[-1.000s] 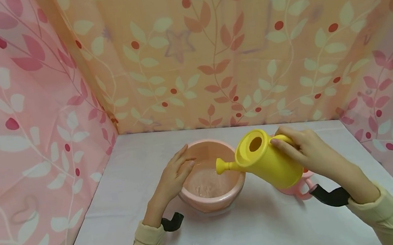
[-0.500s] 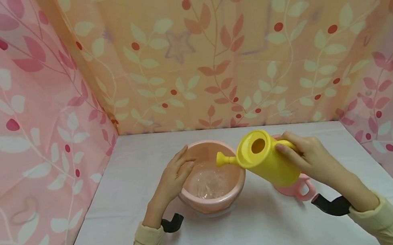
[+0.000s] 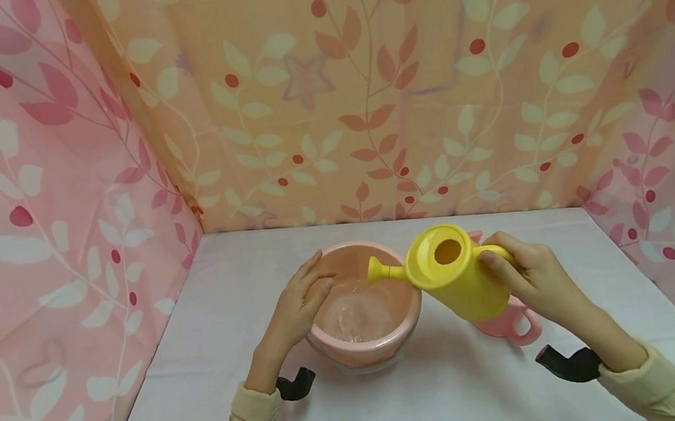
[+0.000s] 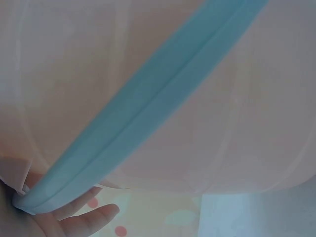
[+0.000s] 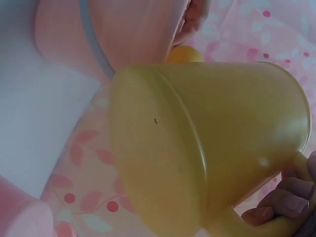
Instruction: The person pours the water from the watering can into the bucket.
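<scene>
A pink bucket (image 3: 367, 356) stands mid-table with clear liquid inside; a blue-grey bail handle (image 4: 143, 103) crosses its side in the left wrist view. My left hand (image 3: 295, 305) rests at its left rim, fingers loosely extended over the opening. My right hand (image 3: 529, 275) grips the handle of a yellow watering can (image 3: 464, 279), holding it tilted above the table. The can's spout points left over the bucket's right side. In the right wrist view, the can's base (image 5: 153, 143) faces the camera and fingers (image 5: 291, 197) wrap its handle.
A pink mug (image 3: 507, 323) stands behind and below the watering can, partly hidden, its handle to the right. White cloth covers the table (image 3: 458, 391). Leaf-patterned curtains (image 3: 325, 101) hang at the back and both sides.
The watering can has tipped back slightly, its spout rising and its body shifting a little. My right forearm has lowered slightly. Ripples in the bucket have eased; my left hand stays put.
</scene>
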Motion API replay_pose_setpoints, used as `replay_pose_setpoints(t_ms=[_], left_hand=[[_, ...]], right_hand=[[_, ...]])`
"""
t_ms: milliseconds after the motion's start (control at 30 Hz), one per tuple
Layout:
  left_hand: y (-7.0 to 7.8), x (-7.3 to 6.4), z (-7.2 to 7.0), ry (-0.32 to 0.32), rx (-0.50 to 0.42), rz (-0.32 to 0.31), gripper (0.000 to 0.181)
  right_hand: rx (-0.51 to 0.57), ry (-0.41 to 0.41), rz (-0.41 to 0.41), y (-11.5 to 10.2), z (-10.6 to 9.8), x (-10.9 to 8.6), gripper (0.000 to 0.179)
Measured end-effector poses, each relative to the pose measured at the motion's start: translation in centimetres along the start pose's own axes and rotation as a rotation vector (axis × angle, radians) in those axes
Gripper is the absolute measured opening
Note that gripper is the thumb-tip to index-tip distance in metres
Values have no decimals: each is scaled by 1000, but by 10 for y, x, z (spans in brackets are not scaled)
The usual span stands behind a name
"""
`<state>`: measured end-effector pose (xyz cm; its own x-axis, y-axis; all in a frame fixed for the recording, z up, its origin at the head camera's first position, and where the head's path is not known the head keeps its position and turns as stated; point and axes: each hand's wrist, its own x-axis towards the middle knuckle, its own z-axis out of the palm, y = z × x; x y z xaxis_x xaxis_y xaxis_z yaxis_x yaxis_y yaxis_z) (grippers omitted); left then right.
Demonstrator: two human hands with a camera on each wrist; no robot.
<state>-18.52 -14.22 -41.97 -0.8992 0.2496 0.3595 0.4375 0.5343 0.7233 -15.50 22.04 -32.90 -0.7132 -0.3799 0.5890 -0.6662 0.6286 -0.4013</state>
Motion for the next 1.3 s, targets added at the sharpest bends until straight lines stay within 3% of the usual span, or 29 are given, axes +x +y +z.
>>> replay_pose_setpoints(t_ms=[400,700,1300], left_hand=[[0,0,1,3,-2,-4,34],[0,0,0,4,-3,6,36],[0,0,1,8,-2,-17,34]], right_hand=[[80,20,154,4,2,-9,10],[194,41,324,6,5,-15,11],[484,7,377,16,6,-25,19]])
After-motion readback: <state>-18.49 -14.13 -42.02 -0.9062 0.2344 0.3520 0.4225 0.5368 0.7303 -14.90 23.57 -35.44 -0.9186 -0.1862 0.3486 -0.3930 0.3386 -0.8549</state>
